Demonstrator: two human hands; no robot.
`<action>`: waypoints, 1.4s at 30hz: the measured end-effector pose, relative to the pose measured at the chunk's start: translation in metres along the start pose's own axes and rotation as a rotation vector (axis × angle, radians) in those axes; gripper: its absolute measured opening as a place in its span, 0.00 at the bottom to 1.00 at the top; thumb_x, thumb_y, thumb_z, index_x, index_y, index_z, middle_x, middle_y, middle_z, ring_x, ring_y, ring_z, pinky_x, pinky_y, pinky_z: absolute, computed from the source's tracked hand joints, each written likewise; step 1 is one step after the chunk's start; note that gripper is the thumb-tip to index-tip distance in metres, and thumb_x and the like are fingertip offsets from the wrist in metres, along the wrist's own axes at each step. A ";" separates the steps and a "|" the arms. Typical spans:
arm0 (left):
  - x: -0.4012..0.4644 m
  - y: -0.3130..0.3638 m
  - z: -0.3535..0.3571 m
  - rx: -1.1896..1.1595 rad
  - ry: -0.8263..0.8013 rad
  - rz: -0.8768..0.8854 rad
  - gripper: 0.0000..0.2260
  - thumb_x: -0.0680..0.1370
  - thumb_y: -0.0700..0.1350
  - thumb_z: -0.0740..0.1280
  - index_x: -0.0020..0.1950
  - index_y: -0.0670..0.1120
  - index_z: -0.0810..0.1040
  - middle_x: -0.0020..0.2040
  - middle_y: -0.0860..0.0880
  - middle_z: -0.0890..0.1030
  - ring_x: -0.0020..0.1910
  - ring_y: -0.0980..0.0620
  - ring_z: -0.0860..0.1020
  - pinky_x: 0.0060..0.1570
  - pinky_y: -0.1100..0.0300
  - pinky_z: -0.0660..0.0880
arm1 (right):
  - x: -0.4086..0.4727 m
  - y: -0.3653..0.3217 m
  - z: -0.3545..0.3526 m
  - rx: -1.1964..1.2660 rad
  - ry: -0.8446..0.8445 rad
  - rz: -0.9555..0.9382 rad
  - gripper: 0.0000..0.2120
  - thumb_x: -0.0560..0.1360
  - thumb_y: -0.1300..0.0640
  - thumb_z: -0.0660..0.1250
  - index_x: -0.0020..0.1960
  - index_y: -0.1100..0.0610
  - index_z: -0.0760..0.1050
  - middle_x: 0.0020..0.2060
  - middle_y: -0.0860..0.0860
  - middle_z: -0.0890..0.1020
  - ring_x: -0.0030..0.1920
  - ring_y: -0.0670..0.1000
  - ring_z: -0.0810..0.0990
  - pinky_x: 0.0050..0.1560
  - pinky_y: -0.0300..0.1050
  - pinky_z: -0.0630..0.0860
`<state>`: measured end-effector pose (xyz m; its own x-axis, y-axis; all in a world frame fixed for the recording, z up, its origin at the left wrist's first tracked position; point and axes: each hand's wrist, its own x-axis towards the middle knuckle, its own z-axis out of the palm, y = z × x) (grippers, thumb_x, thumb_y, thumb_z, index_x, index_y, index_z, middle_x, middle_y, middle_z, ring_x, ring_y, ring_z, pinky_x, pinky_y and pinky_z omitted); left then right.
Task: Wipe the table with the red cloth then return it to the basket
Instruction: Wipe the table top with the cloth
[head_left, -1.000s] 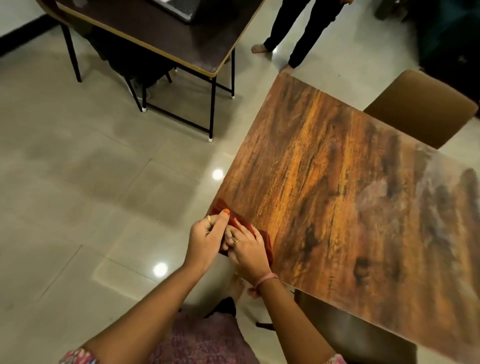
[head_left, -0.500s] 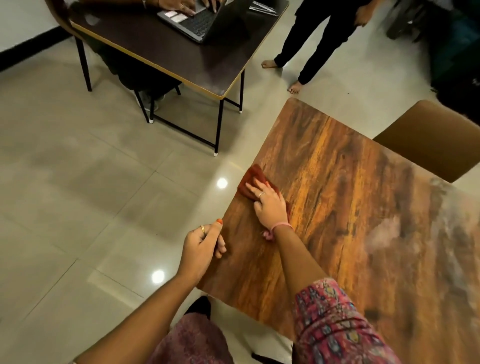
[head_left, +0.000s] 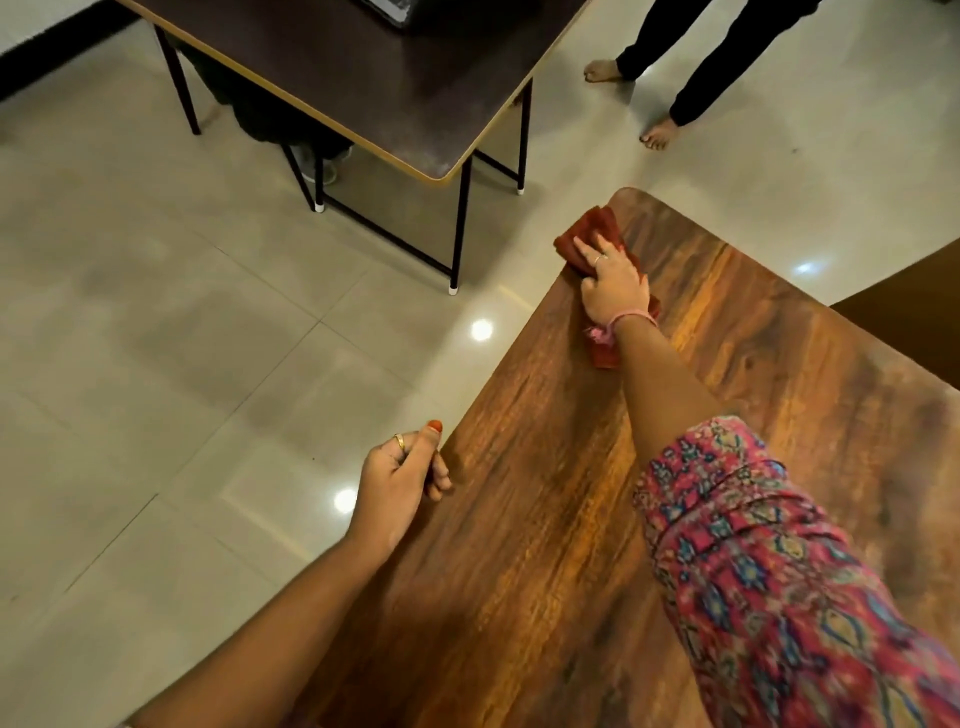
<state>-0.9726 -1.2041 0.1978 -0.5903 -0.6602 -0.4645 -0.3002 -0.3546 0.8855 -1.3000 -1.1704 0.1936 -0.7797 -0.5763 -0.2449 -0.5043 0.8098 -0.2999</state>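
Pressed flat, the right hand (head_left: 615, 288) lies palm-down on the red cloth (head_left: 589, 236), its grip not closed around the fabric: the fingers are stretched forward and spread over it, pinning it to the table (head_left: 545, 519). The cloth sits at the far left corner of the wooden table, close to the left edge, bunched ahead of the fingertips, with a strip of it showing behind the wrist. A pink thread band circles that wrist, and a patterned pink sleeve (head_left: 779, 597) covers the upper arm in the near right of the view.

The left hand (head_left: 397, 480) rests at the table's left edge, nearer the camera and well apart from the cloth. Its fingers are curled in toward the palm, the thumb with an orange-red nail up on top, and it holds nothing that can be seen.

No basket or other container shows in this view.

Beyond the far left of the wooden table stands a dark table (head_left: 374, 78) on thin black legs, on a pale tiled floor (head_left: 156, 338). Farther right, another person's bare feet (head_left: 657, 136) and dark trouser legs stand on the tiles.
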 end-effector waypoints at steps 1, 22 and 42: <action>0.003 0.000 0.003 -0.002 0.004 -0.005 0.20 0.80 0.47 0.61 0.29 0.43 0.77 0.24 0.49 0.78 0.23 0.57 0.75 0.28 0.68 0.73 | 0.011 0.004 -0.004 0.004 0.002 0.004 0.28 0.78 0.62 0.57 0.74 0.42 0.60 0.76 0.46 0.57 0.76 0.54 0.53 0.73 0.66 0.50; 0.024 0.002 0.022 -0.034 0.004 0.042 0.21 0.80 0.46 0.61 0.28 0.47 0.78 0.26 0.48 0.79 0.25 0.53 0.75 0.29 0.65 0.74 | 0.084 0.031 -0.025 0.088 0.105 0.173 0.29 0.76 0.62 0.57 0.75 0.43 0.59 0.76 0.45 0.55 0.76 0.54 0.54 0.74 0.63 0.50; -0.064 -0.029 -0.110 -0.106 -0.044 0.010 0.21 0.80 0.48 0.62 0.27 0.45 0.74 0.24 0.49 0.76 0.23 0.56 0.73 0.25 0.66 0.71 | -0.306 -0.111 0.134 0.071 0.068 -0.104 0.28 0.74 0.62 0.59 0.71 0.40 0.65 0.73 0.41 0.64 0.75 0.49 0.56 0.74 0.60 0.49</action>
<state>-0.8438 -1.2239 0.2010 -0.6257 -0.6354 -0.4526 -0.2145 -0.4176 0.8829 -0.9556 -1.0993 0.1780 -0.7493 -0.6458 -0.1465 -0.5580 0.7349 -0.3853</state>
